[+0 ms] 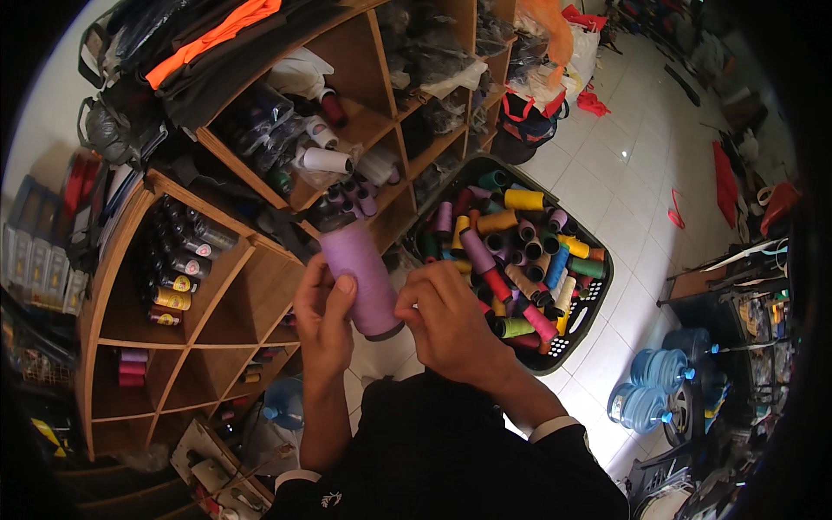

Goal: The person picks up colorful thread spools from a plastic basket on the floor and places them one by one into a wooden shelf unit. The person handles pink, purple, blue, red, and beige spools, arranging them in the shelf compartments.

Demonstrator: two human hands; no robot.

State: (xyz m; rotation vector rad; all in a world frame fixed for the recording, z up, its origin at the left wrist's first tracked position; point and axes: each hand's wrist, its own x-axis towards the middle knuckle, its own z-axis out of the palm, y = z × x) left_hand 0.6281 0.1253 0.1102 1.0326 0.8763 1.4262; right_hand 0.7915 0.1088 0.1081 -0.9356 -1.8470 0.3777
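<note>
We log one purple thread spool [366, 276] in the left hand [326, 319], held in front of the body; its long axis leans, upper end toward the left, dark lower rim toward the right; left thumb lies across the thread, the other fingers go round behind, so that hand is closed on it; right hand [452, 326] sits just beside the lower end, thumb and fingertips drawn together in a pinch; we can't tell if a thread runs between them, nor if they touch the spool.

Beyond the right hand we have a dark basket [600, 293] on white floor tiles [589, 156], heaped with spools of many colours: yellow, red, green, blue, pink, purple; to the left, a wooden shelf unit [221, 300] with dark spools [185, 262] in one compartment; above it, another wooden unit [435, 151] holding white spools [326, 161], plastic bags and small purple spools; orange cloth [212, 42] lies over dark fabric at upper left; blue water bottles [663, 373] stand well apart at lower right.
</note>
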